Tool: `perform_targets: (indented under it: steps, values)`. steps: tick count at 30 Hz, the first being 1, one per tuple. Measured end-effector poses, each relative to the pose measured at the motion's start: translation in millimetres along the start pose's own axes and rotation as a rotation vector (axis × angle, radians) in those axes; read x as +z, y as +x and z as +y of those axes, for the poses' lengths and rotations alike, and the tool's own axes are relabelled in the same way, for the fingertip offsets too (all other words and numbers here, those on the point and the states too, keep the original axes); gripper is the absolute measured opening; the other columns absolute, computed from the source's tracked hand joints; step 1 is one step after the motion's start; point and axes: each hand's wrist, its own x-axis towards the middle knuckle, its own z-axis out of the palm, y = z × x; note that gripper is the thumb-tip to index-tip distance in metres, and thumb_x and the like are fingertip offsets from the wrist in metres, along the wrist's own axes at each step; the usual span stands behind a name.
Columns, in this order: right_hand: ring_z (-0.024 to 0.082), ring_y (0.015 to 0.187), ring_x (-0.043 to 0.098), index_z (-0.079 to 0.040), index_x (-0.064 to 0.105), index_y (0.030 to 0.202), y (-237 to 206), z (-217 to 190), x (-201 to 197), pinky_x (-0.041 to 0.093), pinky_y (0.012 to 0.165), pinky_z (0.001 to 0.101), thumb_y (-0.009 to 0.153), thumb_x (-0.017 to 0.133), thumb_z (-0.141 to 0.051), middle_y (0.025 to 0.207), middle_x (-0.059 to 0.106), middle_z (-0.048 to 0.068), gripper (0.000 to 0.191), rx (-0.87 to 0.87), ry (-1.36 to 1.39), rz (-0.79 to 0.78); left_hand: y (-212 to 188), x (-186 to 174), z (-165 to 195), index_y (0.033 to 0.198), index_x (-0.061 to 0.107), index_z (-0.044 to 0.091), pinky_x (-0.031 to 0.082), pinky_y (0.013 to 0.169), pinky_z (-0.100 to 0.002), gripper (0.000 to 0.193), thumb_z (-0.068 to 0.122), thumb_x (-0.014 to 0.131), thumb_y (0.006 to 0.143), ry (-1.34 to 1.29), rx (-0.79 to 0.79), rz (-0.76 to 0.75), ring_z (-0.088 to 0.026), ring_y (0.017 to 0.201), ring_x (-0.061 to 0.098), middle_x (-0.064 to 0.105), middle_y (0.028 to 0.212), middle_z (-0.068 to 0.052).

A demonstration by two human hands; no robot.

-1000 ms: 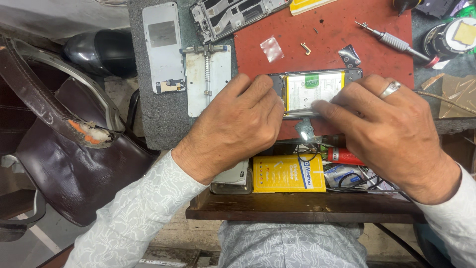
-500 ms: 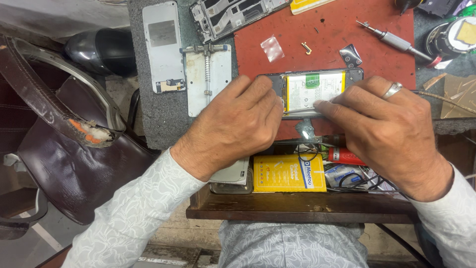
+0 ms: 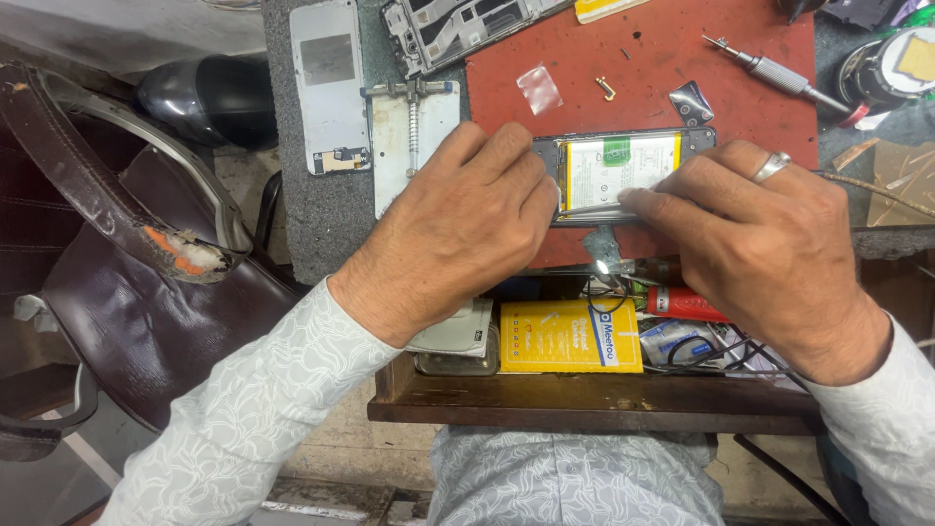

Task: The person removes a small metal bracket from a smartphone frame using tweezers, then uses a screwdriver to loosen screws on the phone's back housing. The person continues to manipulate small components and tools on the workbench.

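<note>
An opened phone [image 3: 623, 166] with a white battery showing lies on a red work mat [image 3: 643, 58]. My left hand [image 3: 458, 229] grips the phone's left end, fingers curled over its edge. My right hand [image 3: 769, 244], with a ring on one finger, presses its fingertips along the phone's near edge and lower right side. Whether it holds a thin tool is hidden by the fingers.
A screwdriver [image 3: 769, 70], a small plastic bag [image 3: 539, 88] and a brass part [image 3: 606, 88] lie on the mat. A phone back cover [image 3: 328, 88], a metal holder [image 3: 414, 136] and a phone frame [image 3: 458, 29] sit left. An open drawer [image 3: 584, 399] holds a yellow pack [image 3: 570, 336]. A worn chair [image 3: 136, 263] stands left.
Both hands stay on the phone. The right fingers have crept slightly along the near edge; the view has shifted a little.
</note>
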Motion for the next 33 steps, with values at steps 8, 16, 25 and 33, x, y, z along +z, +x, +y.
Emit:
perform_targets:
  steps: [8, 16, 25, 33]
  values:
    - [0.019, 0.069, 0.059, -0.012, 0.079, 0.099, -3, -5, -5, 0.050, 0.058, 0.0344, 0.075, 0.076, -0.002, 0.083, 0.064, 0.000, 0.026, -0.012, -0.052, -0.021, 2, 2, 3, 0.083, 0.064, 0.007, 0.045, 0.079, -0.030, 0.006, 0.011, 0.068, 0.084, 0.093, 0.047, -0.003, -0.018, 0.093, 0.055, 0.059, 0.082, -0.004]
    - [0.021, 0.068, 0.060, -0.003, 0.075, 0.104, -17, -36, -15, 0.049, 0.058, 0.0355, 0.080, 0.074, 0.003, 0.083, 0.062, 0.007, 0.025, 0.129, 0.090, -0.013, 1, 6, 2, 0.079, 0.063, 0.007, 0.044, 0.076, -0.030, 0.009, 0.011, 0.069, 0.084, 0.072, 0.048, 0.038, -0.017, 0.092, 0.054, 0.059, 0.080, -0.003]
    - [0.027, 0.082, 0.063, -0.006, 0.072, 0.115, -31, -66, 2, 0.050, 0.074, 0.0405, 0.090, 0.073, 0.005, 0.092, 0.061, 0.007, 0.027, 0.344, 0.201, 0.037, 0, 6, 0, 0.080, 0.064, 0.007, 0.044, 0.076, -0.030, 0.009, 0.013, 0.069, 0.084, 0.060, 0.066, 0.045, -0.018, 0.092, 0.053, 0.058, 0.079, -0.003]
    - [0.027, 0.080, 0.062, -0.006, 0.072, 0.116, -29, -73, 0, 0.050, 0.072, 0.0406, 0.091, 0.073, 0.001, 0.091, 0.061, 0.007, 0.026, 0.361, 0.190, -0.001, -3, 6, -2, 0.081, 0.065, 0.006, 0.043, 0.076, -0.030, 0.010, 0.015, 0.069, 0.084, 0.079, 0.064, 0.059, -0.017, 0.093, 0.053, 0.058, 0.079, -0.002]
